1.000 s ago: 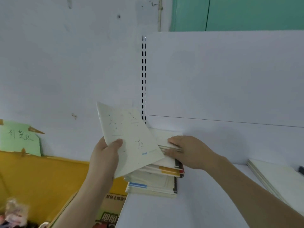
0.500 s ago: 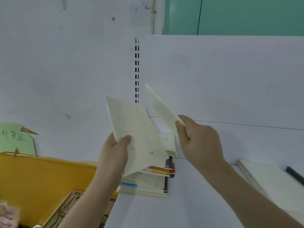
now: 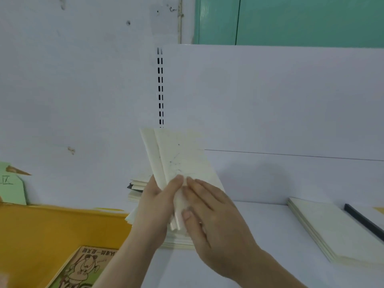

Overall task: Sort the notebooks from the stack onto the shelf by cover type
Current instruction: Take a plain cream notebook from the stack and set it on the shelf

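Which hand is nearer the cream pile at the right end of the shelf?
Right. The right hand is on the held notebooks, on the side toward the cream pile; the left hand grips them farther away.

Landmark: mixed stack of pale notebooks at the left end of the white shelf board. Right of it, bare shelf runs to the flat cream notebook pile. Behind it, white back panel blocks. Above it, both hands and two held cream notebooks fill the space. Left: yellow bin.
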`<state>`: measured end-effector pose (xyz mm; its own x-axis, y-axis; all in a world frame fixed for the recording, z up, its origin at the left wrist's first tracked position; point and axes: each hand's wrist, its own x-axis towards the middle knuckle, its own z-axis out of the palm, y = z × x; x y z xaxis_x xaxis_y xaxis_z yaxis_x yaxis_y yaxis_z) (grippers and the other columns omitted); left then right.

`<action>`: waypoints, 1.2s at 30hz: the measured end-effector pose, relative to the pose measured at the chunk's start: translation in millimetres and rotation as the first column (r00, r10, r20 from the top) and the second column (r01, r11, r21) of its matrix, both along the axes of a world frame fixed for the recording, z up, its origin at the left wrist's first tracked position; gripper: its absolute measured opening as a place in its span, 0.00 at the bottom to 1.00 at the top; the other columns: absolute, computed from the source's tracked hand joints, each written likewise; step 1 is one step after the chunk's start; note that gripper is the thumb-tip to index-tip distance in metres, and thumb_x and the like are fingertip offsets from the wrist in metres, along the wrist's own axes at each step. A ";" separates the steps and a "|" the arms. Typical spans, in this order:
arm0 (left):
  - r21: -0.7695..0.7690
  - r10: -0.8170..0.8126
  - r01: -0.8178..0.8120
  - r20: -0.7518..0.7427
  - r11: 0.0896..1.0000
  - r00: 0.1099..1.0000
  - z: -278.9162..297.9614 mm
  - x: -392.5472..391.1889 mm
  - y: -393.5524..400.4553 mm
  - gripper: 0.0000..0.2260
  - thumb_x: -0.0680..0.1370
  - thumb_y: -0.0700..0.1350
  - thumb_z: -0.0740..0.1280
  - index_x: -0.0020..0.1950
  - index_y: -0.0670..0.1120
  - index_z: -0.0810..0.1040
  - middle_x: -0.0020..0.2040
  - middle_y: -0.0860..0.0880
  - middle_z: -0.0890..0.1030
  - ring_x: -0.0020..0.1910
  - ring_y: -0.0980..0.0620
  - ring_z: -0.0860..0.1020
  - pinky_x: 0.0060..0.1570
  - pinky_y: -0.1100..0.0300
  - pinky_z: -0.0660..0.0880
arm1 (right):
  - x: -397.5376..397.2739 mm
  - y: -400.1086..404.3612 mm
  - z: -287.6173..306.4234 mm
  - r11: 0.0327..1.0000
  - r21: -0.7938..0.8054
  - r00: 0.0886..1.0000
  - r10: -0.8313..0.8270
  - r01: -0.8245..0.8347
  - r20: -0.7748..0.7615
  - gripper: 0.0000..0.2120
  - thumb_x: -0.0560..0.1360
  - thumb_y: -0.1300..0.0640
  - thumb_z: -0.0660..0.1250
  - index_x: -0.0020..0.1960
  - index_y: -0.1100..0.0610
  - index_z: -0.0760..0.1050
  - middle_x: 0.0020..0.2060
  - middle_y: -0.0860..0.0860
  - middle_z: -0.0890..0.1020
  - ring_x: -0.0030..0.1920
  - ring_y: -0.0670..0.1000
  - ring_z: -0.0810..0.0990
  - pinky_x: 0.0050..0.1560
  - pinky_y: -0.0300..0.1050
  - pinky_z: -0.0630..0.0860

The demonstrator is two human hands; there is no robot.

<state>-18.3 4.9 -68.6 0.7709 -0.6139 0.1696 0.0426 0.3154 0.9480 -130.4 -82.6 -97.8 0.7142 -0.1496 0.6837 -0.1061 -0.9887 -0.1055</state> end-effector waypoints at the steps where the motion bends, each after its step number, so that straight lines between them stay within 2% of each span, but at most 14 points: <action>1: -0.009 -0.034 0.034 -0.004 0.999 0.999 0.8 0.0 1.8 0.10 0.80 0.43 0.68 0.61 0.50 0.79 0.52 0.48 0.87 0.52 0.46 0.85 0.58 0.41 0.79 | -3.8 -5.2 1.8 0.999 0.023 0.998 -0.035 0.034 0.044 0.24 0.82 0.48 0.51 0.73 0.58 0.69 0.73 0.51 0.70 0.75 0.48 0.63 0.74 0.49 0.63; 4: 0.001 -0.124 0.124 0.034 0.992 0.992 0.2 -1.7 4.1 0.10 0.80 0.42 0.68 0.62 0.48 0.79 0.55 0.48 0.86 0.55 0.46 0.84 0.59 0.41 0.78 | -15.5 -25.4 12.0 0.921 0.350 0.953 -0.245 0.172 0.178 0.27 0.81 0.42 0.50 0.76 0.54 0.62 0.74 0.47 0.66 0.74 0.46 0.61 0.74 0.46 0.60; 6: 0.022 -0.187 0.186 0.079 0.982 0.979 -0.8 -6.4 1.8 0.12 0.80 0.44 0.69 0.63 0.48 0.79 0.57 0.48 0.86 0.57 0.47 0.84 0.60 0.41 0.77 | -23.4 -36.1 18.5 0.736 0.668 0.955 -0.263 0.107 0.136 0.27 0.80 0.40 0.55 0.77 0.46 0.57 0.73 0.42 0.66 0.73 0.43 0.64 0.72 0.47 0.64; 9: 0.054 -0.203 0.197 0.136 0.979 0.970 -2.2 -17.8 -8.8 0.12 0.78 0.47 0.71 0.61 0.50 0.80 0.55 0.49 0.86 0.56 0.48 0.84 0.59 0.42 0.78 | -38.2 -41.8 21.0 0.538 0.841 0.953 -0.220 -0.061 0.209 0.16 0.79 0.44 0.62 0.67 0.38 0.67 0.57 0.34 0.78 0.56 0.35 0.77 0.51 0.37 0.75; 12: 0.118 -0.207 0.184 0.223 0.976 0.953 -8.7 -30.4 -26.9 0.09 0.78 0.51 0.71 0.57 0.52 0.82 0.51 0.53 0.87 0.52 0.52 0.85 0.56 0.44 0.80 | -57.6 -43.4 12.9 0.534 0.841 0.941 -0.237 -0.080 0.241 0.15 0.80 0.51 0.63 0.65 0.39 0.67 0.52 0.34 0.80 0.48 0.32 0.78 0.41 0.32 0.75; 15: 0.204 -0.254 0.198 0.306 0.959 0.917 -16.5 -45.9 -45.3 0.09 0.79 0.56 0.68 0.56 0.55 0.82 0.49 0.56 0.87 0.49 0.55 0.85 0.52 0.47 0.82 | -84.8 -49.8 6.4 0.543 0.839 0.937 -0.277 -0.030 0.213 0.19 0.81 0.58 0.61 0.67 0.40 0.65 0.54 0.34 0.79 0.50 0.31 0.77 0.42 0.26 0.74; 18: 0.256 -0.300 0.220 0.330 0.941 0.895 -24.7 -66.3 -66.5 0.12 0.78 0.60 0.65 0.58 0.58 0.80 0.49 0.58 0.86 0.47 0.58 0.84 0.49 0.53 0.83 | -118.7 -58.7 0.4 0.587 0.804 0.921 -0.357 0.091 0.156 0.21 0.81 0.58 0.62 0.70 0.43 0.65 0.57 0.35 0.77 0.54 0.32 0.76 0.46 0.26 0.74; 20: 0.294 -0.291 0.178 0.403 0.939 0.868 -30.0 -86.0 -84.0 0.17 0.78 0.62 0.64 0.62 0.56 0.76 0.49 0.59 0.84 0.47 0.58 0.83 0.46 0.55 0.83 | -140.5 -66.4 -4.6 0.605 0.781 0.871 -0.456 0.154 0.181 0.21 0.80 0.59 0.64 0.69 0.43 0.67 0.56 0.34 0.78 0.53 0.32 0.76 0.45 0.24 0.72; 23: 0.354 -0.222 0.022 0.535 0.935 0.815 -35.2 -122.6 -105.9 0.15 0.80 0.61 0.62 0.60 0.53 0.67 0.47 0.60 0.77 0.41 0.62 0.76 0.37 0.61 0.76 | -170.7 -77.1 -9.8 0.576 0.786 0.806 -0.562 0.223 0.183 0.21 0.79 0.59 0.65 0.66 0.40 0.69 0.53 0.32 0.78 0.50 0.30 0.75 0.40 0.23 0.70; 25: 0.366 -0.230 0.003 0.578 0.931 0.783 -38.4 -145.5 -116.9 0.21 0.81 0.57 0.63 0.69 0.52 0.61 0.53 0.58 0.77 0.42 0.62 0.76 0.35 0.62 0.72 | -189.4 -85.1 -11.9 0.557 0.794 0.788 -0.591 0.243 0.172 0.21 0.79 0.60 0.65 0.59 0.35 0.70 0.48 0.26 0.78 0.48 0.29 0.75 0.39 0.24 0.70; 28: 0.425 -0.325 0.040 0.623 0.904 0.712 -47.5 -174.8 -132.0 0.38 0.80 0.54 0.65 0.80 0.55 0.42 0.71 0.55 0.68 0.59 0.53 0.76 0.49 0.60 0.70 | -218.7 -106.6 -15.1 0.521 0.817 0.760 -0.627 0.247 0.171 0.20 0.79 0.61 0.64 0.56 0.35 0.71 0.44 0.26 0.79 0.46 0.29 0.77 0.38 0.27 0.72; 30: 0.495 -0.418 0.062 0.650 0.866 0.634 -52.4 -191.1 -141.7 0.43 0.77 0.56 0.68 0.80 0.55 0.41 0.73 0.54 0.64 0.59 0.54 0.72 0.51 0.61 0.70 | -237.1 -126.0 -17.2 0.497 0.824 0.740 -0.656 0.273 0.151 0.20 0.78 0.61 0.64 0.63 0.39 0.72 0.49 0.31 0.80 0.49 0.34 0.78 0.43 0.32 0.74; 33: 0.590 -0.548 0.102 0.654 0.801 0.521 -57.3 -210.2 -162.1 0.51 0.71 0.60 0.73 0.79 0.57 0.38 0.71 0.55 0.63 0.57 0.57 0.70 0.52 0.63 0.68 | -262.6 -159.3 -20.4 0.447 0.826 0.751 -0.659 0.344 0.044 0.28 0.78 0.57 0.65 0.75 0.44 0.62 0.66 0.42 0.75 0.65 0.47 0.74 0.65 0.52 0.74; 36: 0.698 -0.653 0.010 0.664 0.716 0.364 -57.0 -224.0 -184.5 0.60 0.67 0.67 0.74 0.79 0.55 0.32 0.71 0.56 0.60 0.63 0.57 0.66 0.59 0.64 0.68 | -285.4 -198.7 -24.7 0.490 0.753 0.799 -0.597 0.439 -0.078 0.30 0.79 0.56 0.64 0.78 0.48 0.57 0.72 0.46 0.68 0.71 0.49 0.68 0.72 0.49 0.65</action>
